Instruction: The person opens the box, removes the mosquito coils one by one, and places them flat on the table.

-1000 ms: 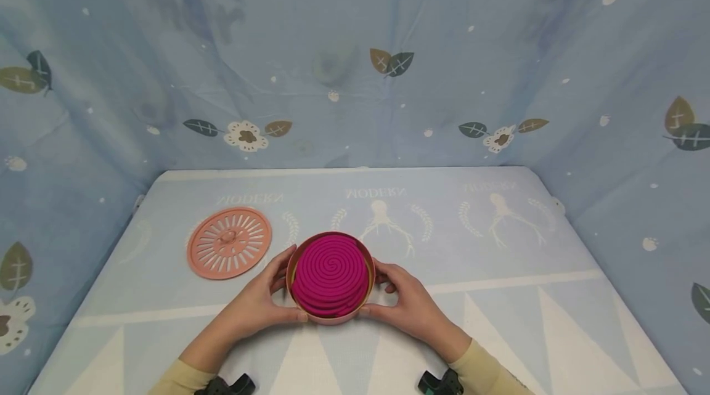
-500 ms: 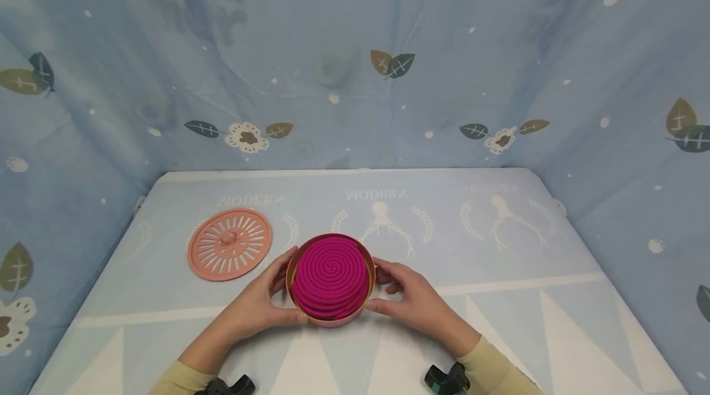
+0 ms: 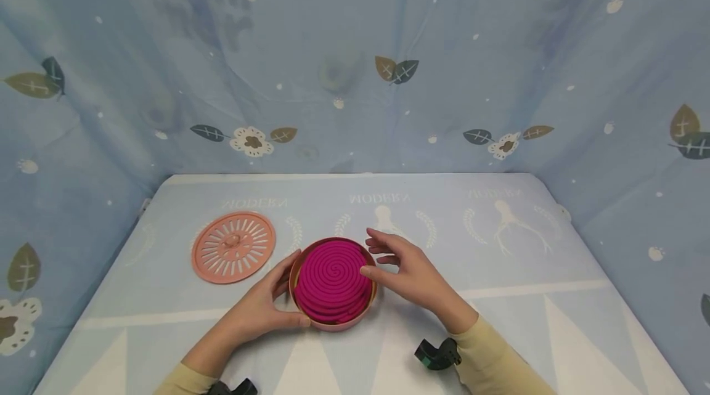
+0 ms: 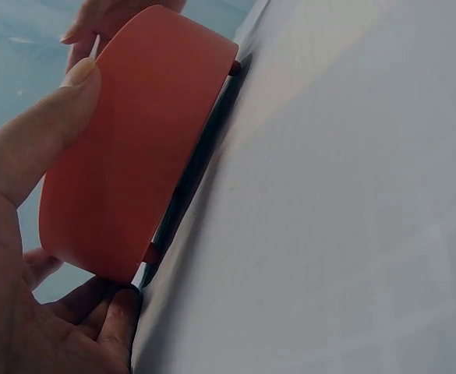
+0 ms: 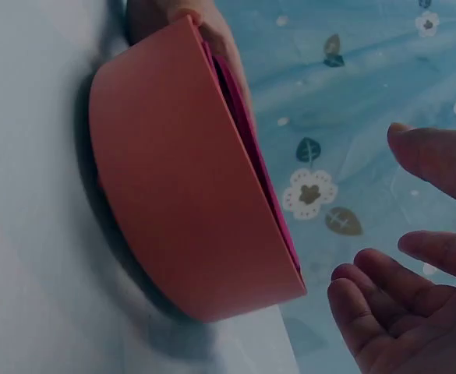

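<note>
Table [image 3: 577,321]: pale blue and white, your 6 o'clock.
Round box [image 5: 181,179]: on the table, your 6 o'clock.
Slotted disc [image 3: 233,247]: flat, box's 10 o'clock.
Magenta coil [image 3: 333,278]: inside the box.
Left hand [image 3: 261,307]: yours, gripping the box, 7 to 10 o'clock.
Right hand [image 3: 410,268]: yours, fingers parted, raised off the box, 2 o'clock.

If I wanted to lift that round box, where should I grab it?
The box is probably best held by its outer wall, coming from left and right at once: it stands upright, the smooth round wall offers two opposite sides to squeeze, and the pink coil leaves little room inside.
</note>
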Demonstrator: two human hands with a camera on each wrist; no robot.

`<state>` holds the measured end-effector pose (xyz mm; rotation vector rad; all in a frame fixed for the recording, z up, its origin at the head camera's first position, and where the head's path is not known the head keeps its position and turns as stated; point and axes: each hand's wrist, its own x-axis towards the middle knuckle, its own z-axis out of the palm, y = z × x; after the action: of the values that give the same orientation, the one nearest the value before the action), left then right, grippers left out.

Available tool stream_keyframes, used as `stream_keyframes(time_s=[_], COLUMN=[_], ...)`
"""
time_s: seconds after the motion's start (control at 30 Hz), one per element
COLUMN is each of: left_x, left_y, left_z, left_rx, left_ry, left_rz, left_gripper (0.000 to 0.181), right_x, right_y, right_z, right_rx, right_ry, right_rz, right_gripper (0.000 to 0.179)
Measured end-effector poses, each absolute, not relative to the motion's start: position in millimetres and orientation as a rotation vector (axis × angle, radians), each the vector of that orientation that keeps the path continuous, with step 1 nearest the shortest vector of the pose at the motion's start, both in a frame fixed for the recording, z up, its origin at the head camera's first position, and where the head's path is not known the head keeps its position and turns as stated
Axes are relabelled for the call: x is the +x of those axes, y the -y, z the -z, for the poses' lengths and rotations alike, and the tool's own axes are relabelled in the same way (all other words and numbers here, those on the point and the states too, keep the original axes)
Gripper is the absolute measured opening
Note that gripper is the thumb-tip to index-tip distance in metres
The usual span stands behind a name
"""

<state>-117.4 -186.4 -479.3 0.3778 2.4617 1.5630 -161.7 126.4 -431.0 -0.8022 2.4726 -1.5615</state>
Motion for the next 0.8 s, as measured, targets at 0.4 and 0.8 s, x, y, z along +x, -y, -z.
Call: stream_keyframes(time_s=[0.4, 0.8], left_x=[-118, -118], left_y=[187, 188], left_z=[481, 481], left_rx=[0.387, 0.406], left_ry=[-2.452, -2.439], left_rz=[-1.578, -1.588], left_gripper=[0.125, 0.124], right_x=[-159, -157], right_y=[-110, -103], right_z=[421, 419], right_rx=[-0.769, -0.777], right_ry=[-2.481, -2.476], right_rz=[1.384, 1.368], right_gripper=[0.068, 0.065])
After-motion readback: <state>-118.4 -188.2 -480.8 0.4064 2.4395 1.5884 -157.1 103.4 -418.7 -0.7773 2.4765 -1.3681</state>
